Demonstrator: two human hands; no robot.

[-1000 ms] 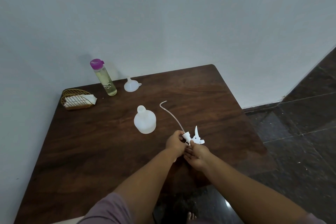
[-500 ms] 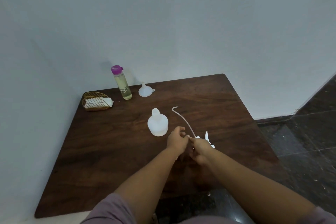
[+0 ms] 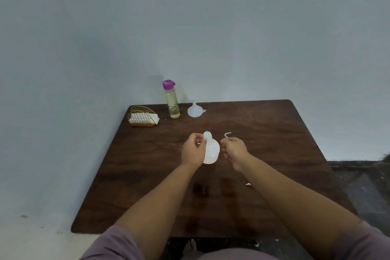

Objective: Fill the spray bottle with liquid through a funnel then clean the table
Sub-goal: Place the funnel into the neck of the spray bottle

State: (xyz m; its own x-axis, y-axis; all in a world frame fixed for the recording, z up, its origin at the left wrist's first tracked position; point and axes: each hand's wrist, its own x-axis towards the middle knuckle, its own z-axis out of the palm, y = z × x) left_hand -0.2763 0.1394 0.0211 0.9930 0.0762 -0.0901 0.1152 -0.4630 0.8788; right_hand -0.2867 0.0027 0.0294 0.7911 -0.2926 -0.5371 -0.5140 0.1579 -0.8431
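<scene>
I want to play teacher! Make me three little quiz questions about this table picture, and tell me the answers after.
1. True or false: the funnel is sitting in the neck of the white spray bottle.
2. What colour is the cap of the tall bottle of yellowish liquid?
3. Which is nearest the napkin basket? A) the tall bottle B) the funnel C) the white spray bottle

Key
1. False: it stands upside down on the table, near the back edge.
2. Purple.
3. A.

Bonus: the left hand is at the spray bottle's neck, and the right hand holds the thin tube.
</scene>
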